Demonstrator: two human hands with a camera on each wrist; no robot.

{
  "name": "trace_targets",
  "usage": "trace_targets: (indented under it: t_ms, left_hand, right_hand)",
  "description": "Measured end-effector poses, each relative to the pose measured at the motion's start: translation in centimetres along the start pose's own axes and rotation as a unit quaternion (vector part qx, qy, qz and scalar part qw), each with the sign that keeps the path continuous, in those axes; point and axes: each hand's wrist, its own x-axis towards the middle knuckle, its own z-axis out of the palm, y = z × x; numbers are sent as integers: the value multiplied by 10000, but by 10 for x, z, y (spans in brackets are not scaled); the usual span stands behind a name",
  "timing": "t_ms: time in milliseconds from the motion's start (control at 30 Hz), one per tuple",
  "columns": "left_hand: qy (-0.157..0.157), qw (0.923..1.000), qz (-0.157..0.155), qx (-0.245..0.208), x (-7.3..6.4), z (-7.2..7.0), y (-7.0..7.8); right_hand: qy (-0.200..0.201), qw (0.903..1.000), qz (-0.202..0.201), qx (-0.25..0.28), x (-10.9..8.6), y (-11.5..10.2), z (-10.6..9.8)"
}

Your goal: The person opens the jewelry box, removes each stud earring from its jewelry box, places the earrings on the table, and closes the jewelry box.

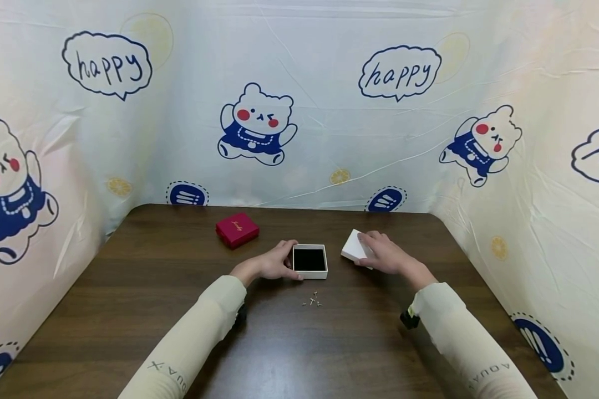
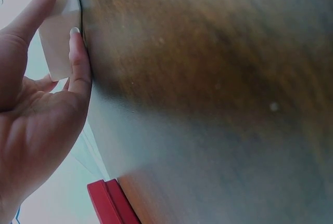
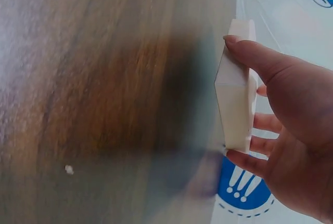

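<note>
A small white box (image 1: 310,275) with a black inside sits on the table, uncovered. My left hand (image 1: 274,263) holds its left side, thumb at the front corner and fingers toward the back. In the left wrist view that hand (image 2: 47,104) spans the box's pale wall (image 2: 54,42). To the right, my right hand (image 1: 386,256) grips a white lid (image 1: 353,245), which is turned at an angle. The right wrist view shows the thumb on one edge of the lid (image 3: 234,109) and fingers on the far side. Several tiny metal pieces (image 1: 313,301) lie in front of the box.
A closed red box (image 1: 237,230) with gold lettering stands at the back left of the dark wooden table (image 1: 299,343). A white printed curtain (image 1: 324,133) surrounds the table's back and sides.
</note>
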Motion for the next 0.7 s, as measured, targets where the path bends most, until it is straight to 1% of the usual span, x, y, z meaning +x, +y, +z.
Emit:
trace_targets:
  t_ms: [167,367,533,700]
  left_hand:
    - [-38,10000,-10,2,0,-1,0]
    - [-13,10000,0,-20,0,-1,0]
    - [-36,10000,-4,-7,-1,0,0]
    - [-28,10000,3,2,-1,0,-1]
  right_hand:
    - [113,9998,-177,-24,-2,-9,-2]
    - [229,9992,-337,25,-4,-22,-5]
    - [320,9981,-516,-55,-2,-30,-4]
    - [340,9978,-561,-86,0,-36,-4]
